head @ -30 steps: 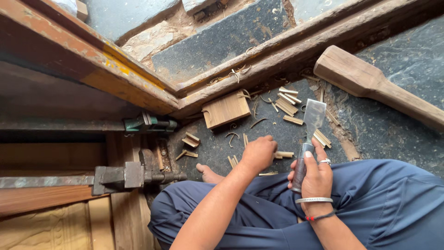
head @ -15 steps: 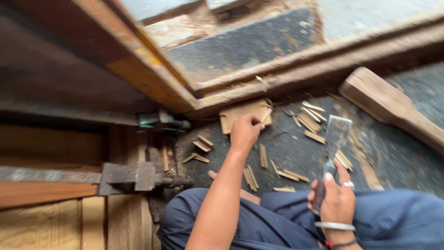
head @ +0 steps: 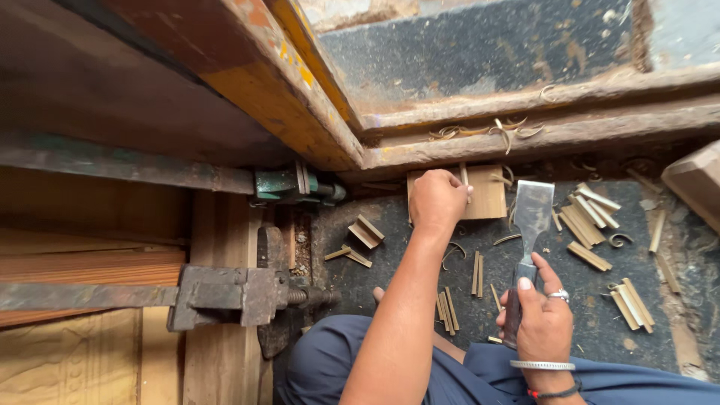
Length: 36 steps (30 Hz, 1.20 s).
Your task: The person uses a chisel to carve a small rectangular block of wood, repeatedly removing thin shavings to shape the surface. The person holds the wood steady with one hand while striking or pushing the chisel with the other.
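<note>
Bare forearms, blue trousers (head: 360,367), silver ring (head: 559,295), metal bangle (head: 541,365), red thread bracelet (head: 555,392).

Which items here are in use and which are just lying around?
In use: thin wooden sliver pinched in left hand, over flat square wooden block; broad steel chisel in right hand.

Lying about: cut wooden strips; curled shavings; grey metal clamp.

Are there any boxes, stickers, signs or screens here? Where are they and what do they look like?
No boxes, stickers, signs or screens show.
Nearest to a marking: yellow paint patches on the reddish-brown beam, upper middle.
Left hand: pinches a thin wood sliver upright on a small tan wooden block.
Right hand: holds a broad grey chisel, blade pointing away.
Wood strips: scattered pale pieces on the dark floor.
</note>
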Motion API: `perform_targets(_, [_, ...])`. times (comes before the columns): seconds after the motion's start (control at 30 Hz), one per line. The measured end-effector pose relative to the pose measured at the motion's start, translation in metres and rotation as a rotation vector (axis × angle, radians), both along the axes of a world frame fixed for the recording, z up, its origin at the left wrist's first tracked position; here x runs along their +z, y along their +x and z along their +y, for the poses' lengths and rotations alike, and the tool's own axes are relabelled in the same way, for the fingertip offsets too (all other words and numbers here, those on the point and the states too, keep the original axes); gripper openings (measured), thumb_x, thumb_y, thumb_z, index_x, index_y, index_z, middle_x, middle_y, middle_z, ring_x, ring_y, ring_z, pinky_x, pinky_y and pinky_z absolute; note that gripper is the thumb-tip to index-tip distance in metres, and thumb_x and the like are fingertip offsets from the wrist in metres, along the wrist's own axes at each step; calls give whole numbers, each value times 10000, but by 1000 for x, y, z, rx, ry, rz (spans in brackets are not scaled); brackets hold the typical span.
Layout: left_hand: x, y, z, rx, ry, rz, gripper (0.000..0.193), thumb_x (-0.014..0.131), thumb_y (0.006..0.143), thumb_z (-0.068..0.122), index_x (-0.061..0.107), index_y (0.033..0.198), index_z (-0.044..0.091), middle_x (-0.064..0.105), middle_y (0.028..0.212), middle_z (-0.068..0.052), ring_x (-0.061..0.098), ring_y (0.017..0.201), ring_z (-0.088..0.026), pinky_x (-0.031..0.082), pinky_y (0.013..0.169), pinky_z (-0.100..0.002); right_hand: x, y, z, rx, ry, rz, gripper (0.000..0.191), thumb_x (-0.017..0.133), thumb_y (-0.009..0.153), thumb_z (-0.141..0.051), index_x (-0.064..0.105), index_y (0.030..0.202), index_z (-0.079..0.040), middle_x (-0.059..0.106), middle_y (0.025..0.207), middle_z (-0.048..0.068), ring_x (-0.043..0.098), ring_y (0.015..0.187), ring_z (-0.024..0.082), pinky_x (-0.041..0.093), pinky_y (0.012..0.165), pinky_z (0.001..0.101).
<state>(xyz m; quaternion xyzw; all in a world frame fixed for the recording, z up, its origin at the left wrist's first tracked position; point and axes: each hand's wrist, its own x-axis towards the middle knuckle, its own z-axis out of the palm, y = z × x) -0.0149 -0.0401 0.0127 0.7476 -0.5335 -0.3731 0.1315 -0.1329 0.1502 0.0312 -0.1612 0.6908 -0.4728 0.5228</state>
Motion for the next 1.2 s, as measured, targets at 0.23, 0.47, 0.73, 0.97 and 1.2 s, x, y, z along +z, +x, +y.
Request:
perform_targets(0.23, [11,8,-4,26,81,79,249,775,807,359,793,778,112,783,743,-98,774,736,-279,588,737,-392,-17,0,5,37,102,-30,549,526,988,-242,464,1530,-183,638,714,82,565,465,137,458,370,294])
perform_targets(0.47, [36,0,46,-310,265,-44,509,610,938,513,776,915,33,733,958,-234,709,939,-400,552,840,-487,-8,1,6,215,182,-75,542,544,979,-259,508,1521,-256,589,605,84,515,391,146,375,333,287])
perform_targets(0.73, [37,-9,74,-387,403,-113,425,662,946,428,776,978,20,750,1017,-198,723,988,-364,565,845,-479,-13,13,9,242,252,-134,492,508,972,-233,537,1463,-213,591,600,75,517,385,151,386,341,284])
perform_targets(0.97, [32,-12,73,-395,370,-128,392,650,961,392,778,965,21,752,997,-202,728,978,-358,565,831,-477,-21,12,6,240,244,-136,490,528,993,-274,521,1479,-217,558,568,76,488,368,154,354,324,293])
perform_targets(1.2, [11,-19,71,-333,298,-129,380,651,957,378,779,945,20,755,981,-195,736,954,-356,584,793,-461,-44,8,3,263,149,-105,496,522,982,-241,547,1474,-189,528,537,38,477,359,135,367,325,287])
